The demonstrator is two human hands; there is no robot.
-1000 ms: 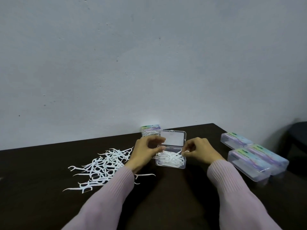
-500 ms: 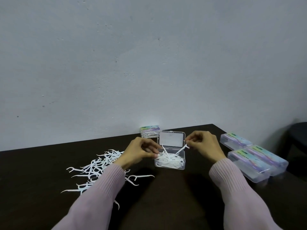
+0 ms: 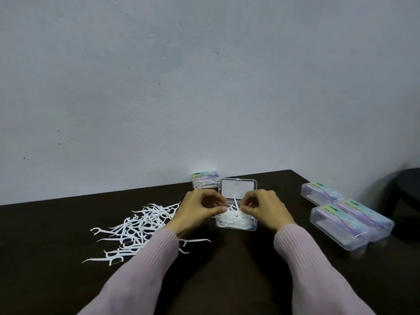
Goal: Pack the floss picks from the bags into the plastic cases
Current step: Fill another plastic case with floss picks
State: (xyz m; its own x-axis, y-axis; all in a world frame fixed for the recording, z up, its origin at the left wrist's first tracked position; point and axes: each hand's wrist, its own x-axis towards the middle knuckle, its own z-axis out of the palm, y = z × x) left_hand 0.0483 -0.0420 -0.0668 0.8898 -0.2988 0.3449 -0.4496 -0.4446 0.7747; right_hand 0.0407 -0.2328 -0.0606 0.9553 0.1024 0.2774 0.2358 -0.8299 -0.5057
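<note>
Open case (image 3: pixel 236 220): between both hands, lid raised toward the wall, part filled with picks. Left hand (image 3: pixel 200 211) and right hand (image 3: pixel 264 206): close together over it, fingers curled, apparently pinching picks to settle them flat. Loose picks (image 3: pixel 138 228): heaped just left of the left hand, within reach. Closed cases (image 3: pixel 350 220): right of the right hand, apparently set aside.

A plain indoor room: a dark table (image 3: pixel 238 280) pushed against a bare, scuffed pale-grey wall (image 3: pixel 204 87).
</note>
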